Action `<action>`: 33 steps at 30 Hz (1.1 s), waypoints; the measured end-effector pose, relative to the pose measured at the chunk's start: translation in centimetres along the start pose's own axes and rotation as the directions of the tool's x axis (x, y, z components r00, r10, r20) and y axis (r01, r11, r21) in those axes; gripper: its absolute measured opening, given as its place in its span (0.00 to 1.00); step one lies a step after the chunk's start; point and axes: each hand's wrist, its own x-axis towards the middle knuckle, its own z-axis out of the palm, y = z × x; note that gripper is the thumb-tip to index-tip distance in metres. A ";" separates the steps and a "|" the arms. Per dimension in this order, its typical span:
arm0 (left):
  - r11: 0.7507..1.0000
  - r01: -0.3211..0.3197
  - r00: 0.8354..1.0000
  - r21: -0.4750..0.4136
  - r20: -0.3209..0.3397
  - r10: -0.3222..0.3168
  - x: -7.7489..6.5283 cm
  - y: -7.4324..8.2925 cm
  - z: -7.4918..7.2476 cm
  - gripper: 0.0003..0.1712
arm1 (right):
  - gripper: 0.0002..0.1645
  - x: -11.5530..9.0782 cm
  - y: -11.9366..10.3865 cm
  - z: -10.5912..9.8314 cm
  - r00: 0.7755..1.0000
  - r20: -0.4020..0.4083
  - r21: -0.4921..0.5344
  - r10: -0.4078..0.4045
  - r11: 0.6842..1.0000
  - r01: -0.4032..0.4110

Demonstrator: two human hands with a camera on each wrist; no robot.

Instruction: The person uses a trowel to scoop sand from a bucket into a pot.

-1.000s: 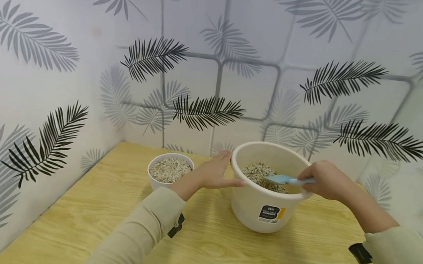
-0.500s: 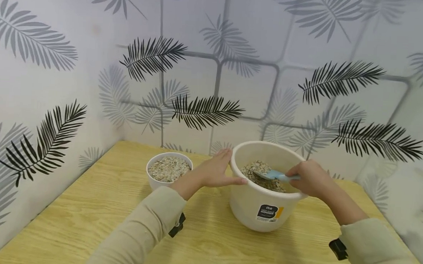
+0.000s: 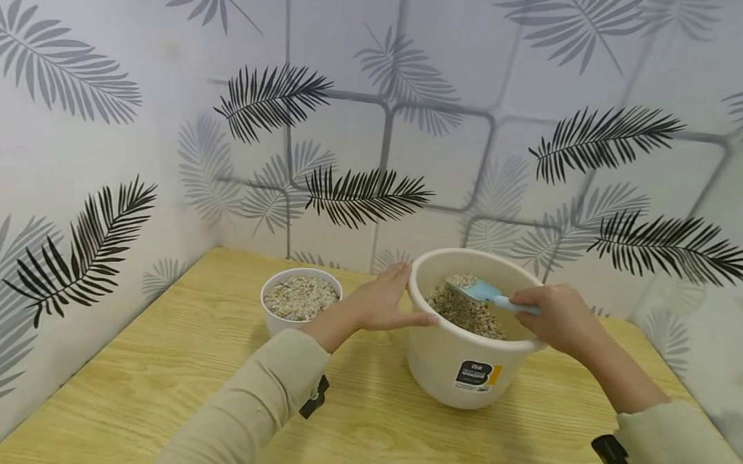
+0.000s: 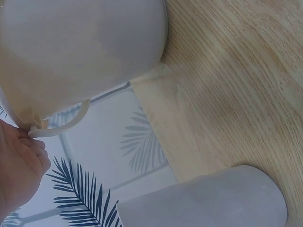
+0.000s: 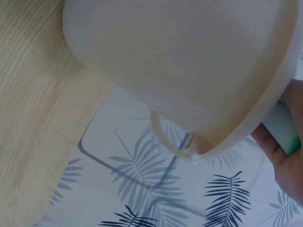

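My right hand (image 3: pixel 557 316) grips the handle of a light blue scoop (image 3: pixel 482 290) inside a cream plastic bucket (image 3: pixel 465 371). Pale grains lie on the scoop's blade, just above the heap of mixed grains (image 3: pixel 467 316) in the bucket. On the bucket's left side my left hand (image 3: pixel 377 303) holds the rim, its thumb stretched along the front edge. The left wrist view shows the fingers of that hand (image 4: pixel 21 158) curled at the rim beside the bail handle (image 4: pixel 71 124). Part of the scoop's handle (image 5: pixel 282 125) appears within the right hand in the right wrist view.
Left of the bucket stands a white bowl (image 3: pixel 271 317) filled with similar grains, partly behind my left forearm. Both vessels rest on a wood-grain table (image 3: pixel 363 432). Leaf-patterned walls (image 3: pixel 350 141) rise behind and along the left.
The scoop has first pushed left into the grains, then risen with grains on its blade. My right hand followed it left, then back slightly right. My left hand keeps its place at the rim.
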 end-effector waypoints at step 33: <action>0.997 0.055 0.998 0.058 -0.010 -0.054 -4.6 -5.9 -1.0 0.62 | 0.19 -2.9 -0.8 0.4 0.907 -0.324 -0.102 -0.269 0.963 0.249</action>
